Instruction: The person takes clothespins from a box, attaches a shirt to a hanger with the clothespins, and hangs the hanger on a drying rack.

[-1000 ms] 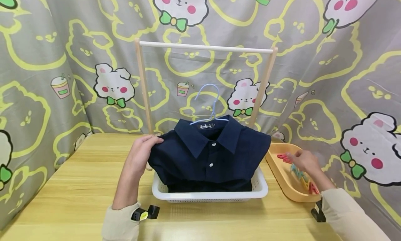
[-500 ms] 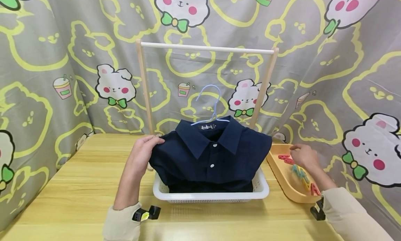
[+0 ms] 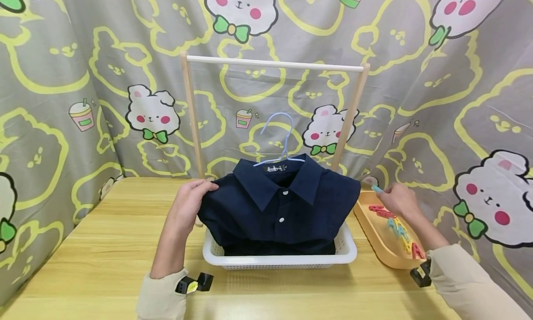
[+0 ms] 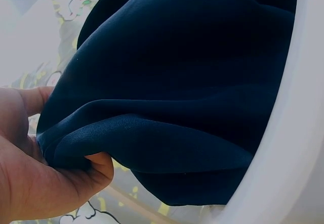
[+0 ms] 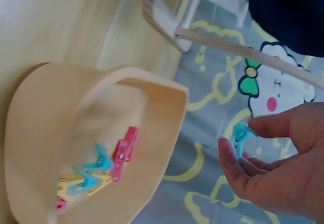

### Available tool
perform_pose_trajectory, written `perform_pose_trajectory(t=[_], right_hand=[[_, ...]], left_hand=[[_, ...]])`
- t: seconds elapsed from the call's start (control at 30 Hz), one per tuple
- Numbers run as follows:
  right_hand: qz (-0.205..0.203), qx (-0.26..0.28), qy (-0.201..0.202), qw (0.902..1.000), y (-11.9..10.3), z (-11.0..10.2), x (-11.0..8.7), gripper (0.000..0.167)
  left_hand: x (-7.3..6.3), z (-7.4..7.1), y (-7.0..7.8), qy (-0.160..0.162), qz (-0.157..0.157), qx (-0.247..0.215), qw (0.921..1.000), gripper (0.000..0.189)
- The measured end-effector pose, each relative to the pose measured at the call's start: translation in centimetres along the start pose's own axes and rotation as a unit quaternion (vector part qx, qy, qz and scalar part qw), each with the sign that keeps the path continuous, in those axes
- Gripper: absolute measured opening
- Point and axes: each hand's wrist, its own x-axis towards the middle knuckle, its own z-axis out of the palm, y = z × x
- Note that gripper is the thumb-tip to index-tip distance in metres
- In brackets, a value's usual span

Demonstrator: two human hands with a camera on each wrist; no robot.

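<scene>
A navy shirt (image 3: pixel 266 218) with white buttons hangs on a light blue wire hanger (image 3: pixel 284 139), its lower part bunched in a white basket (image 3: pixel 279 261). My left hand (image 3: pixel 187 202) grips the shirt's shoulder edge; in the left wrist view that hand (image 4: pixel 55 178) has thumb and fingers around a fold of the cloth. On the right, my right hand (image 3: pixel 399 200) pinches a light blue clothespin (image 5: pixel 240 139) between thumb and fingertips, above the orange tray (image 3: pixel 370 234). Several red, yellow and blue clothespins (image 3: pixel 399 230) lie in that tray.
Behind the basket stands a small rack with wooden posts (image 3: pixel 351 116) and a white bar (image 3: pixel 275 63); the hanger's hook is below the bar, apart from it. Patterned curtains (image 3: pixel 91 139) enclose the wooden table (image 3: pixel 100 236) at the back and sides.
My right hand has picked a light blue clothespin out of the tray and lifted it slightly towards the tray's far end. The left hand and shirt have stayed in place.
</scene>
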Motion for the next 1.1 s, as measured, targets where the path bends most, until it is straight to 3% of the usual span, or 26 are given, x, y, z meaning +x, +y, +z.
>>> perform_pose_trajectory(t=[0.1,0.27,0.7,1.1], right_hand=[[-0.008,0.015,0.001,0.9998,-0.7,-0.3,-0.3,0.033],[-0.022,0.039,0.015,0.9989,-2.3,-0.7,-0.5,0.039],[-0.076,0.062,0.101,0.99,-6.5,-2.4,-1.2,0.033],[-0.103,0.11,0.121,0.9812,-11.3,-4.5,-2.3,0.04]], left_hand=[[0.0,0.0,0.0,0.0,-0.002,0.001,1.0,0.024],[0.0,0.0,-0.1,0.001,-0.002,0.002,1.0,0.024],[0.0,-0.1,0.0,-0.001,-0.005,0.0,1.0,0.027],[0.0,0.0,0.0,-0.005,0.0,-0.002,1.0,0.027]])
